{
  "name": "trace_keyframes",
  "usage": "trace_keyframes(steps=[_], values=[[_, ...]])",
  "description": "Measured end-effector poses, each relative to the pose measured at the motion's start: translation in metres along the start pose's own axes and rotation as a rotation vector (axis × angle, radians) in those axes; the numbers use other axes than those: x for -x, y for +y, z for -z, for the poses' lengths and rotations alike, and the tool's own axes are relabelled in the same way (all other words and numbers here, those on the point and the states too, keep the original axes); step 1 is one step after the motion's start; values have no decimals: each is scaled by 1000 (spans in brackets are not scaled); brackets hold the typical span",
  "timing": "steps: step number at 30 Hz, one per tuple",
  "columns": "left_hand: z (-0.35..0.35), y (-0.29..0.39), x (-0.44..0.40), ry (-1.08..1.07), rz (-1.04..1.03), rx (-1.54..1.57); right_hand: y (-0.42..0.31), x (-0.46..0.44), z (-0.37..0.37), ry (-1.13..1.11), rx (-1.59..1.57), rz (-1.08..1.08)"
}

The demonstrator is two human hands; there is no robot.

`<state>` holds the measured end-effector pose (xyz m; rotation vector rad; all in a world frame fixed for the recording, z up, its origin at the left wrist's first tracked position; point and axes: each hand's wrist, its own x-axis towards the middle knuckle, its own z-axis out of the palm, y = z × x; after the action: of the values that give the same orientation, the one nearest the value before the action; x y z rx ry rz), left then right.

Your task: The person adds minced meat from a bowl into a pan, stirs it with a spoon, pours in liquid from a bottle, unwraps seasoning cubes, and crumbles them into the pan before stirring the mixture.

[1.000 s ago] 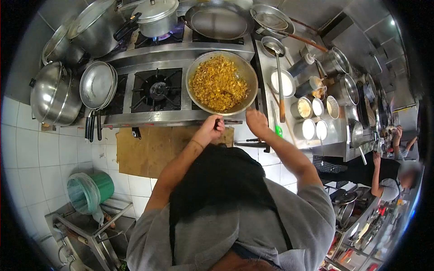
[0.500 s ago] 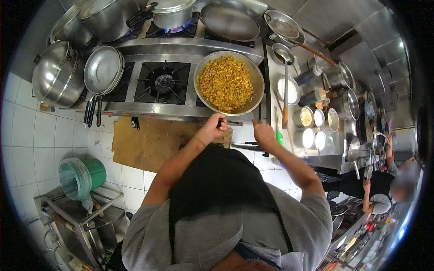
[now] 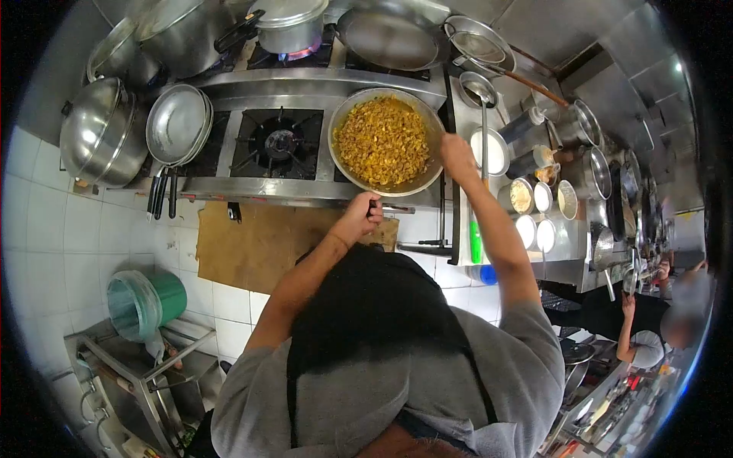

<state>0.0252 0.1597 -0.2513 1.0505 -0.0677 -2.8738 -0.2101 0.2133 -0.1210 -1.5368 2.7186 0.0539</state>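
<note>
A wide metal frying pan (image 3: 334, 156) full of chopped yellow-brown food (image 3: 384, 141) sits at the front right of the stove. My left hand (image 3: 359, 219) is closed around the pan's dark handle at its near side. By the right rim of the pan is my right hand (image 3: 458, 159), its fingers curled in. Whatever it may grip is hidden. A long-handled ladle (image 3: 484, 141) lies just right of that hand, and a green handle (image 3: 475, 243) shows below my forearm.
Left of the pan is a bare burner (image 3: 279, 143), then stacked frying pans (image 3: 175, 126). Behind stands a pressure cooker (image 3: 290, 30) over a flame. Containers of ingredients (image 3: 521, 196) line the right counter. Another person (image 3: 641, 328) works at far right. A green bin (image 3: 164, 296) stands lower left.
My right hand has moved up from near the counter edge to the pan's right rim. My left hand keeps its hold on the handle. The food looks slightly shifted.
</note>
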Motion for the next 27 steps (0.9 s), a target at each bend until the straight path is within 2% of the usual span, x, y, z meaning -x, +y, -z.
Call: trace_keyframes(steps=[2, 5, 7, 9, 11, 12, 13, 15, 17, 18, 20, 21, 23, 24, 26, 27], values=[[-2, -2, 2, 19, -5, -2, -7, -32, -24, 50, -15, -39], [-1, 0, 1, 35, 33, -12, -23, -50, -51, -72, 23, 34], [-8, 0, 7, 57, 18, -12, -33, -26, -54, -165, 70, 282], [-10, -3, 6, 73, -10, 11, -18, -8, -36, -224, 104, 364], [-2, -3, -1, 68, -13, 43, 14, 2, -17, -176, 115, 363], [-1, -1, -1, 64, -27, 56, 17, 3, -5, -144, 73, 217], [0, -2, -1, 46, -19, 48, 31, -6, -11, -91, 97, 182], [0, -3, -1, 31, 1, 26, 47, -26, -35, -39, 115, 131], [-2, -2, 0, 42, 23, 60, 58, -45, -63, 72, -22, 52], [-2, -1, 0, 41, 29, 51, 65, -56, -101, 75, -24, 41], [-3, 1, 0, 41, 51, 8, 72, -76, -174, -107, -196, 151], [-3, 0, 0, 40, 52, 5, 67, -70, -174, -106, -197, 149], [-3, 0, 1, 38, 16, -53, 49, -44, -163, -114, -44, 379], [0, -1, 2, 41, 16, -50, 40, -20, -131, -117, -45, 381], [0, 1, 4, 3, 100, -27, 22, 20, -41, 19, -228, 316], [0, 2, 2, 2, 100, -25, 25, 17, -39, 18, -226, 317]])
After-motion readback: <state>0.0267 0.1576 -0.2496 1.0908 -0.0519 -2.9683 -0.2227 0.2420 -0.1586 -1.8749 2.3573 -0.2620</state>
